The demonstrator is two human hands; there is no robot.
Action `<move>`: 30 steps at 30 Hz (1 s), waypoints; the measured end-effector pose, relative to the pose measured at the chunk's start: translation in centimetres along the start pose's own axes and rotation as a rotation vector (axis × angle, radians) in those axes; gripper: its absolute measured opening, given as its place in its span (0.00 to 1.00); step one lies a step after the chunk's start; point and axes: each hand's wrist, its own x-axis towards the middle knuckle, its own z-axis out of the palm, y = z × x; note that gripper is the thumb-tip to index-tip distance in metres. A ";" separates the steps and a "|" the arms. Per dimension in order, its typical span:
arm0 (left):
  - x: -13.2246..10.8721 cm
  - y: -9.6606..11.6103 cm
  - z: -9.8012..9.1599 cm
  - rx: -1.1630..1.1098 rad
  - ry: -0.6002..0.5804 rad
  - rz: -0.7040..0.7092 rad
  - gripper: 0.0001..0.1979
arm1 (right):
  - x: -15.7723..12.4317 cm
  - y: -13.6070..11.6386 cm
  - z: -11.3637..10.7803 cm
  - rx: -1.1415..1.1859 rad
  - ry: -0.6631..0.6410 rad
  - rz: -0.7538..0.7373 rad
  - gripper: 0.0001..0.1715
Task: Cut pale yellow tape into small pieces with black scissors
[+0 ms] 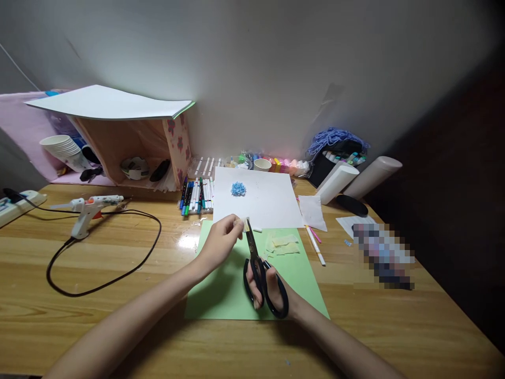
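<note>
My right hand (272, 289) grips a pair of black-handled scissors (252, 242), thumb and fingers through the loops, blades pointing away from me. At the blade tips, my left hand (223, 237) pinches a small pale piece (246, 223), perhaps paper; most of it is covered by the fingers and blades. Both hands are above a light green sheet (221, 300). On its right part lie pale yellow strips (286, 246). Beyond it, a white sheet (272, 200) carries a small heap of blue bits (238, 189).
A glue gun (84, 210) with a looping black cord lies at left. Marker pens (197, 195) stand in a row behind my left hand. A paper cup (262, 165), white rolls (339, 181) and blue yarn (335, 139) are at the back. A white pen (315, 247) lies right of the green sheet.
</note>
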 end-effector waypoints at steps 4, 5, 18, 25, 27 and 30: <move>0.1 0.1 0.1 -0.027 -0.052 -0.039 0.15 | 0.2 0.4 -0.1 0.063 -0.005 0.019 0.46; 0.0 0.1 0.2 -0.026 -0.061 -0.042 0.15 | 0.2 0.3 -0.2 0.055 -0.002 0.019 0.46; -0.2 0.2 0.5 -0.027 -0.102 -0.047 0.14 | 0.0 0.2 -0.3 0.039 0.048 -0.009 0.40; 0.2 -0.3 -0.5 0.184 -0.220 -0.102 0.13 | -0.2 -0.8 -0.2 0.070 0.089 0.011 0.40; 0.3 -1.0 -1.1 0.351 -0.336 -0.101 0.11 | -0.1 -0.5 -0.5 0.149 0.053 0.056 0.40; 0.3 -1.9 -1.8 0.507 -0.268 -0.027 0.11 | 0.4 0.3 -1.0 0.366 -0.084 0.115 0.41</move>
